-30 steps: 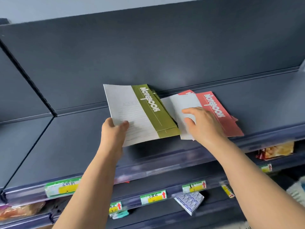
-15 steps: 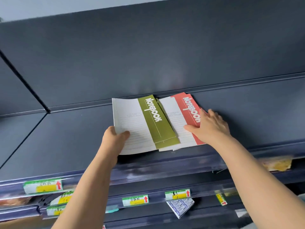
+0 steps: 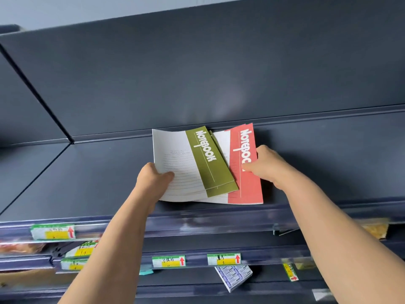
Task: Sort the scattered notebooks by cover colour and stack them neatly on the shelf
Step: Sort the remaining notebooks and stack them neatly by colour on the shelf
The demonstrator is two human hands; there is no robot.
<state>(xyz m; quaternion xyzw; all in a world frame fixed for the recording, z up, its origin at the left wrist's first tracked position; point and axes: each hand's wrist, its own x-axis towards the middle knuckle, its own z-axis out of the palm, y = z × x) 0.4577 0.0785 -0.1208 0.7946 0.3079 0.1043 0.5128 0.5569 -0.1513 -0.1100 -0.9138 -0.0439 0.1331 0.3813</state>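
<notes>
Right now on my feed, I see the left hand [image 3: 151, 181] pinching the lower left corner of the olive-green notebooks [image 3: 203, 159], thumb on the lined white panel. The right hand [image 3: 269, 167] grips the right edge of the red notebooks [image 3: 247, 183], thumb on the cover. Both piles lie on the dark shelf [image 3: 87, 176], red at 3 o'clock of green, green overlapping its left part. Price labels [image 3: 52, 231] sit at 7 o'clock.

Dark shelving [image 3: 219, 73], perhaps pale wall [image 3: 87, 7] above

Your left hand [image 3: 153, 181] gripped the green notebook [image 3: 206, 159], thumb on top; your right hand [image 3: 270, 167] pinched the red notebook [image 3: 247, 185]; both arms were stretched forward.
</notes>
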